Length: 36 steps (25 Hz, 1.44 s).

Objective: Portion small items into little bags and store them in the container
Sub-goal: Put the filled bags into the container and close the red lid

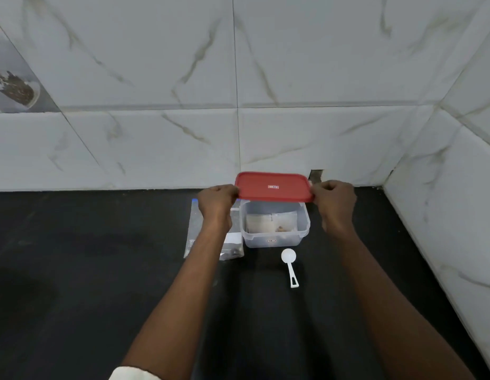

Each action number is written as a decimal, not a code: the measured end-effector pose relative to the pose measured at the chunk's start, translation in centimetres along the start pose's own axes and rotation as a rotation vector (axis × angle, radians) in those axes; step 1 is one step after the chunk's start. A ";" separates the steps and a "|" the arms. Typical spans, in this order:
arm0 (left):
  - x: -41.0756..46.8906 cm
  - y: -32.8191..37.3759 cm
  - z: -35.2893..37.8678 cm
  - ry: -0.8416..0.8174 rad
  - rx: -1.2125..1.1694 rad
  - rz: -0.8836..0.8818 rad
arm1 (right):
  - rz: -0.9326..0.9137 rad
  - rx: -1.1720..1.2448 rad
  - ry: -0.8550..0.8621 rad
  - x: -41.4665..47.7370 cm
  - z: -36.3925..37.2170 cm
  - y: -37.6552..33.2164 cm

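Observation:
A clear plastic container (275,238) stands on the black counter, with small filled bags (270,222) inside it. Just above its back edge a red lid (274,187) is held level. My left hand (218,200) grips the lid's left end and my right hand (334,201) grips its right end. A white plastic scoop (290,266) lies on the counter in front of the container. A clear zip bag (196,229) with dark bits in it lies to the container's left, partly hidden by my left forearm.
The black counter (87,270) runs to a white marble-tiled wall (238,78) at the back and another tiled wall (457,201) on the right, forming a corner behind the container.

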State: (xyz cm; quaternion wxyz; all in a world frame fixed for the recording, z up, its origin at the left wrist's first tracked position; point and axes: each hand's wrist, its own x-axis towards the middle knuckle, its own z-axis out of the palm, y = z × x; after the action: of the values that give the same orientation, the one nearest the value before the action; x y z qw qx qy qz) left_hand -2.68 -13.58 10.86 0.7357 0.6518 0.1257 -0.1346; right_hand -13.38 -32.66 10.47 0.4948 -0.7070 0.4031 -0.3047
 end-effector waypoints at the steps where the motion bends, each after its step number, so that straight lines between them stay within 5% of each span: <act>1: 0.0 -0.9 0.0 0.007 0.092 0.012 | 0.000 -0.037 -0.008 -0.3 0.1 1.0; 9: -1.4 -5.3 0.6 0.168 0.698 0.157 | -0.116 -0.277 0.001 -1.2 2.1 6.1; 17: -0.9 -6.9 0.2 0.129 0.709 0.205 | -0.153 -0.415 0.002 -1.5 2.7 7.9; 24: 0.9 -7.3 -0.2 0.002 0.813 0.232 | -0.201 -0.632 -0.141 -1.4 3.0 8.2; 31: 3.7 -8.1 1.5 -0.413 1.001 0.464 | -0.418 -0.759 -0.489 0.1 4.3 6.8; 36: 3.9 -9.4 1.8 -0.396 1.020 0.486 | -0.440 -0.793 -0.484 0.0 4.4 6.8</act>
State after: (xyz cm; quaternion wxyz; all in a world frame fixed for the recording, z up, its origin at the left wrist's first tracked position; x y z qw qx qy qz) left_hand -2.45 -16.53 0.95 0.3493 0.8952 -0.2470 -0.1249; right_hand -11.56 -31.94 2.66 0.1919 -0.9587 0.2033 -0.0526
